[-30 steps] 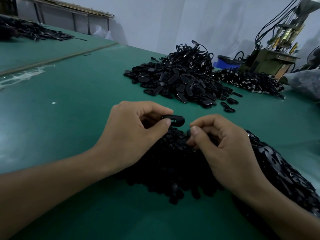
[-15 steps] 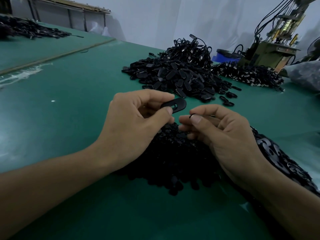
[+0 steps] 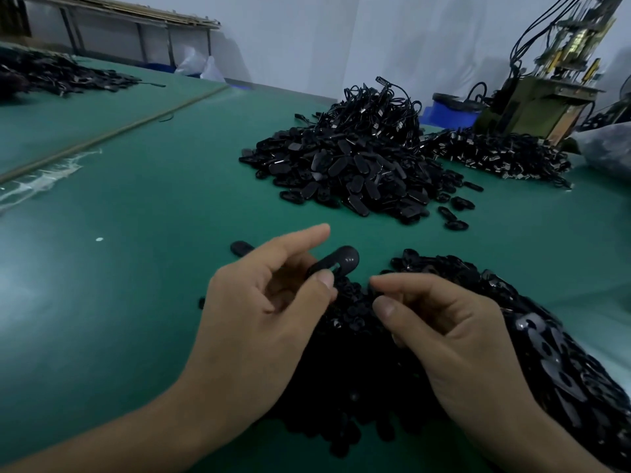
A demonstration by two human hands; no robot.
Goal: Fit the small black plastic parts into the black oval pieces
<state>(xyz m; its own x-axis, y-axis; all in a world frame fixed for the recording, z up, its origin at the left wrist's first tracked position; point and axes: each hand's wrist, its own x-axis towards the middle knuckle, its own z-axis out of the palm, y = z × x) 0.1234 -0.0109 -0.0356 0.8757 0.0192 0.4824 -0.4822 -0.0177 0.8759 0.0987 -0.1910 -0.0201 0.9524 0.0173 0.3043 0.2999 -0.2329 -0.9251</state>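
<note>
Fingers (image 3: 324, 279) of the left hand (image 3: 259, 322) pinch one black oval piece (image 3: 336, 262). The thumb lies on its near edge, the middle fingers curl behind it, and the index finger extends straight above, clear of it. The oval piece sits at frame centre, raised off the table and tilted up to the right. The right hand (image 3: 454, 339) is just right of the oval piece and apart from it. Its index finger and thumb curl toward each other with a narrow gap. It cannot be told whether a small part sits between them.

Surroundings, left to right:

- Upper left: dark heap (image 3: 51, 76) on a second green surface, with a metal rack (image 3: 119, 15) behind it.
- Left edge: pale smear (image 3: 41, 179) on the green table (image 3: 136, 216), and a white speck (image 3: 99, 239) nearby.
- Left of centre: loose oval (image 3: 240, 248), partly hidden behind the left index knuckle.
- Lower centre: heap of small black parts (image 3: 358, 339) directly under both hands, which cover much of it.
- Upper centre: large pile of ovals (image 3: 341, 172), topped by a bundle of black cords (image 3: 375, 107).
- Lower right: flat ovals (image 3: 553, 353) adjoining the heap of small black parts, partly behind the right wrist.
- Upper right: low pile with bright metal ends (image 3: 495, 155), blue tub (image 3: 450, 112), green machine (image 3: 532, 107) with cables, and a plastic bag (image 3: 607, 148) at the edge.
</note>
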